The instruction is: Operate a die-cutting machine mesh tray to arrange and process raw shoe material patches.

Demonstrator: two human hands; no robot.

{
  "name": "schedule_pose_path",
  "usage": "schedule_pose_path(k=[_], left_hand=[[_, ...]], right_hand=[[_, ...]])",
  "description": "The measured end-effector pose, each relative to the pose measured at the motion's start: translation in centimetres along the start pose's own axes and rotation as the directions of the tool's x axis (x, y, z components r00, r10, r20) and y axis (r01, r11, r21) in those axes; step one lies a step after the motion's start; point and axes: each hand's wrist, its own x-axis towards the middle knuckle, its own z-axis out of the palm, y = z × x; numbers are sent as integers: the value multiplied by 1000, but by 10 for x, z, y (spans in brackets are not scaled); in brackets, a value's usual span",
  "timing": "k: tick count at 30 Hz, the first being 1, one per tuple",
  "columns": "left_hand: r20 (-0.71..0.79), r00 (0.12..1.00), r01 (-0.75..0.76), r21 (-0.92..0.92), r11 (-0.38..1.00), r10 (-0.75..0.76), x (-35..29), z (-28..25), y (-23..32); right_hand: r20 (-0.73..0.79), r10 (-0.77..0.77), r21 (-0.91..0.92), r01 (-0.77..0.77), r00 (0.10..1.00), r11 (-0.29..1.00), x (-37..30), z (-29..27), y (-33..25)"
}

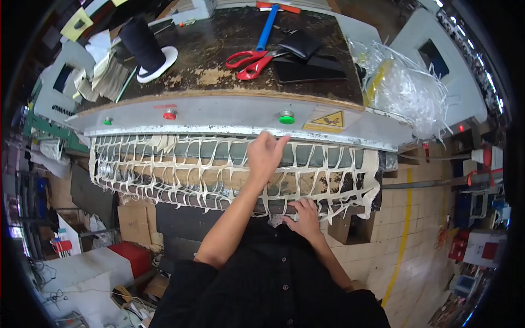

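A cream lattice of cut sheet material (202, 169), like a net with square holes, lies across the machine's long bed. My left hand (265, 157) is over its far part, just in front of the metal bar. The fingers are curled in and the thumb points forward; whatever they grip is hidden. At the bed's near edge, my right hand (305, 220) rests on the lattice with thumb and fingers apart. Beside the right thumb is a small grey speckled piece (275, 220), partly hidden.
Beyond the bed, the grey front panel (219, 113) carries a red button (170, 114) and green buttons (286, 117). On the worn top lie red-handled scissors (254, 64), a blue-handled hammer (267, 28), a black wallet (301, 44), a phone (309, 70) and a black thread cone (143, 46).
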Motion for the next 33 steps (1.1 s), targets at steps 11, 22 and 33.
schedule_pose_path(k=[11,22,33], left_hand=[[605,796,-294,350,890,25,-125,-113,-59],[437,900,-214,420,882,11,-113,-96,-67],[532,730,137,502,854,-429,-120,-77,-66]], right_hand=[[-11,65,-55,-66,998,996,3,-16,-10],[-12,-30,-72,29,999,997,46,-16,5],[757,187,-61,-218,626,974,55,-59,4]])
